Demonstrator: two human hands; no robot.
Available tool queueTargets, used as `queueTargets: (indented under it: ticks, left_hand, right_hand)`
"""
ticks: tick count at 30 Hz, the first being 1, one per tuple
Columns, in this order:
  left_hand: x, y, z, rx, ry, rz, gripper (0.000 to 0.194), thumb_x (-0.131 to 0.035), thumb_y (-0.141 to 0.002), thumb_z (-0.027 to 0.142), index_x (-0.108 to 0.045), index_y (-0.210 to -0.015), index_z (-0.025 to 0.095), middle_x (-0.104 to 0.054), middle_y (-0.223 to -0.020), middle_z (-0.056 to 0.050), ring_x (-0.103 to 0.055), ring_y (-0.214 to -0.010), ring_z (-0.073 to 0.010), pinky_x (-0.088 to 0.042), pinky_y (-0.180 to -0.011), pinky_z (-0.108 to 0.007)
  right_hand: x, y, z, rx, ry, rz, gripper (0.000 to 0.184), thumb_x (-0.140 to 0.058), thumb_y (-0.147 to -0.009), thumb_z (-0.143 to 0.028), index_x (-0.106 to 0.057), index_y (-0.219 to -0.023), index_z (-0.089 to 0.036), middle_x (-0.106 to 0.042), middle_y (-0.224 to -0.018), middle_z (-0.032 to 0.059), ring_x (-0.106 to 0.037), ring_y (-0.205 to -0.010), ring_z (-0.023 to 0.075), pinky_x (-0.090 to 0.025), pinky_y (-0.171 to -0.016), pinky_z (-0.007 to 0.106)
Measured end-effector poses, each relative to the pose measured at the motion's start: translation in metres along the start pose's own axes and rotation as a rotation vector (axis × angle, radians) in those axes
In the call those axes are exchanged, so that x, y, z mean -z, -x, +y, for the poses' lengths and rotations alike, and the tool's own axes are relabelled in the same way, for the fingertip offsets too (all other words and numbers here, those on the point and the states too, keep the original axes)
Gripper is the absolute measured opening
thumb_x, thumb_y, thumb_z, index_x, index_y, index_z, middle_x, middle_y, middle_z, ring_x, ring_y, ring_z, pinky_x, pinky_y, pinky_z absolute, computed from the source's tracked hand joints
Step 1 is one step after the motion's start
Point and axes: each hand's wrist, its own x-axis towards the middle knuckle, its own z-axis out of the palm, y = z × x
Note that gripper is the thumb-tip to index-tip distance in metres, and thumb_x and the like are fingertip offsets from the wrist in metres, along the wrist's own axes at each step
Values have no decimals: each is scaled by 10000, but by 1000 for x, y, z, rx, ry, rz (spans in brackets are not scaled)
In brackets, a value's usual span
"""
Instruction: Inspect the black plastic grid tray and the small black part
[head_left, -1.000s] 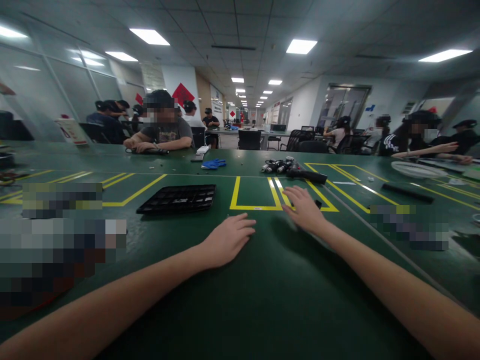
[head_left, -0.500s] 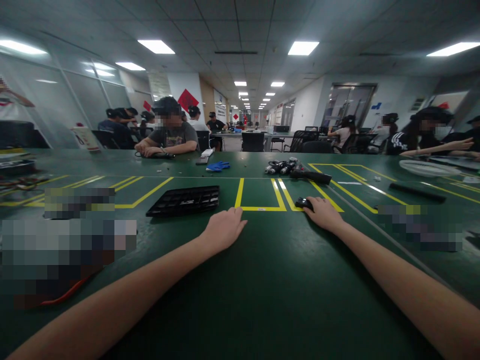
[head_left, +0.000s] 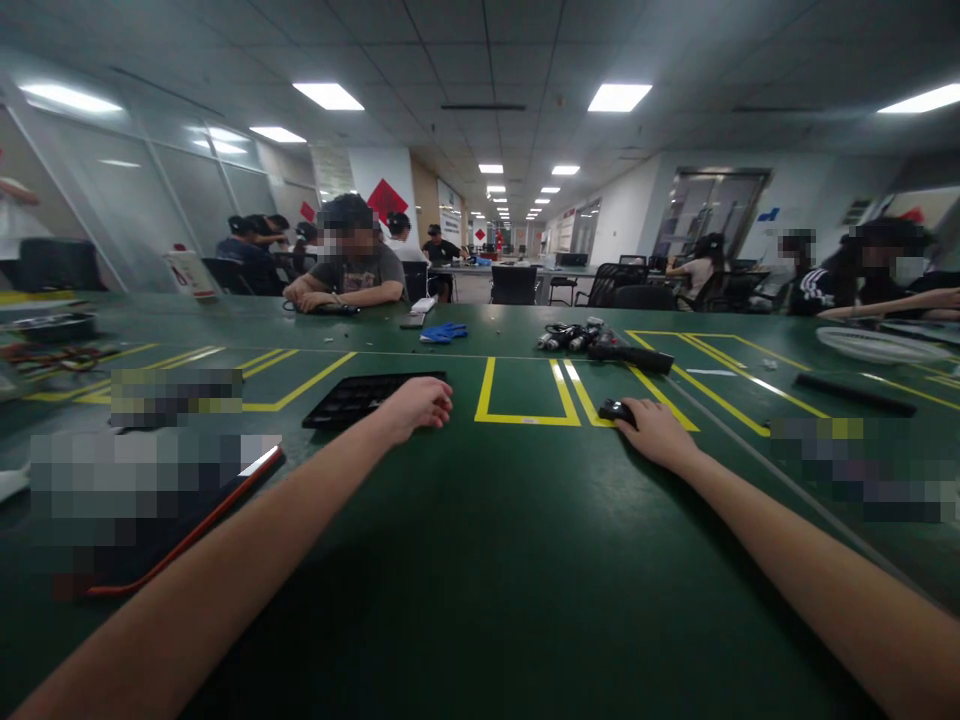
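Note:
My left hand [head_left: 417,408] hovers at the right end of a black compartmented tray [head_left: 341,398], covering part of it. Its fingers are loosely bent, and nothing shows in them. Over on the right, my right hand [head_left: 658,432] rests on the green table [head_left: 510,560] with its fingers closed round a small black object [head_left: 616,411], whose kind I cannot make out. That object lies by the yellow tape line [head_left: 585,392], partly under the fingers.
Farther back lie a blue glove [head_left: 444,333], a bundle of black and silver parts [head_left: 574,337] and a black tube-like piece [head_left: 637,358]. A dark, orange-edged case [head_left: 202,530], partly blurred, sits at left. Across the table a person [head_left: 352,265] handles something dark.
My left hand has lifted and shifted left to the tray, its fingers now more bent. My right hand stays on the small black object. The view has turned slightly left.

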Motion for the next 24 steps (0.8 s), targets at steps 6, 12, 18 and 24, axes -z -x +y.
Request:
queueTargets:
  ticks: [6,12,18,24]
  left_hand:
    - [60,-22,-42,198,-18,218,147,-484,-721,269,-504,-627,158,-574,-603,-74,-611,-597,-206,-443,-446,-253]
    - [57,-26,-68,358,-520,128,538,-570,-590,619,-661,-698,100,-649,-972,-257,-567,-991,-430,-460,-741,-437]
    - [48,-24,-64,313,-748,30,558,-461,-726,563,-684,-922,90,-639,-1066,-245,-584,-1008,-376,-459,-772,-412]
    - [26,-9,-48,150,-693,37,498,-372,-815,524,-630,-945,119,-653,-1023,-179,-603,-953,-292,-442,-741,-334]
  right_hand:
    - [-1,-1,-1,-5,-11,-3,448,-369,-858,-376,-479,-1213,-126,-559,-1164,166,-492,-1044,336,-396,-872,427]
    - [0,0,-1,5,-25,-3,445,-362,-860,-372,-488,-1199,-112,-562,-1147,180,-495,-1036,337,-409,-860,436]
    - [1,-3,1,-12,-122,3,455,-450,-836,-338,-501,-1205,-77,-564,-1165,185,-494,-1066,334,-393,-921,455]
    - [20,9,-59,-55,-665,-34,495,-534,-794,-297,-471,-1239,-89,-537,-1232,152,-500,-1118,256,-365,-1001,417]
